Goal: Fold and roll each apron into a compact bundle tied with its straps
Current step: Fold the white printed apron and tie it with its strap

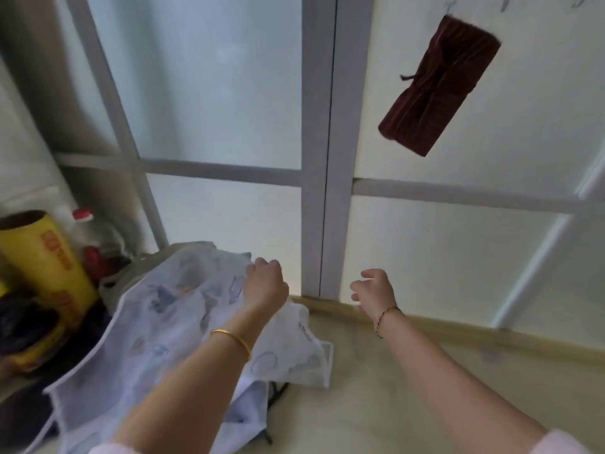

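Observation:
A pale blue apron (157, 322) with a faint print and white edging hangs in loose folds at the lower left. My left hand (265, 283) grips its upper edge and holds it up. My right hand (373, 291) hovers apart to the right, fingers loosely curled, holding nothing. A dark red apron bundle (438, 86), folded flat with a strap end sticking out, hangs from a hook on the wall at the upper right.
Frosted sliding doors with grey frames (319, 158) fill the background. A yellow cylinder (45, 260), a red-capped bottle (83, 217) and dark items crowd the left. A beige floor (409, 388) with a wooden threshold (458, 329) lies below right.

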A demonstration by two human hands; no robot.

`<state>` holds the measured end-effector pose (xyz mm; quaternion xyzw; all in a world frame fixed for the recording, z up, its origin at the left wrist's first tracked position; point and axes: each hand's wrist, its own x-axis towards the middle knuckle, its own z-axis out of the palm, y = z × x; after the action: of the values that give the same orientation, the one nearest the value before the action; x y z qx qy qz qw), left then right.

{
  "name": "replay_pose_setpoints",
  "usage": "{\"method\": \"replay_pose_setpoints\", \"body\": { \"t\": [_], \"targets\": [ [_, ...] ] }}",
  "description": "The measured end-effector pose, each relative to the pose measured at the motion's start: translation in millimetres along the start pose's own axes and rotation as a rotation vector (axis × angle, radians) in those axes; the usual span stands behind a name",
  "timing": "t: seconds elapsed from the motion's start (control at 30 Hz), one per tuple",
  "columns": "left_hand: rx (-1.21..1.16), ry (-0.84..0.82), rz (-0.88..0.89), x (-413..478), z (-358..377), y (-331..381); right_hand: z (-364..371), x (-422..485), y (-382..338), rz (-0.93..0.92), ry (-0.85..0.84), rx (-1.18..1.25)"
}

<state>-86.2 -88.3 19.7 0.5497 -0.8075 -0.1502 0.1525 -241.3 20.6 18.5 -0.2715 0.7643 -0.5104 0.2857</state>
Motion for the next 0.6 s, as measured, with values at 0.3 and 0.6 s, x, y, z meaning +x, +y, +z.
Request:
{"method": "replay_pose_setpoints", "body": {
  "t": [0.3, 0.6],
  "targets": [
    [0.355, 0.117, -0.062, -42, -7, -96, 97, -61, 51, 0.058, -0.328, -0.174],
    [-0.012, -0.019, -0.011, -34, -45, -92, 86, -58, 46, -0.056, -0.568, -0.442]
  ]
}}
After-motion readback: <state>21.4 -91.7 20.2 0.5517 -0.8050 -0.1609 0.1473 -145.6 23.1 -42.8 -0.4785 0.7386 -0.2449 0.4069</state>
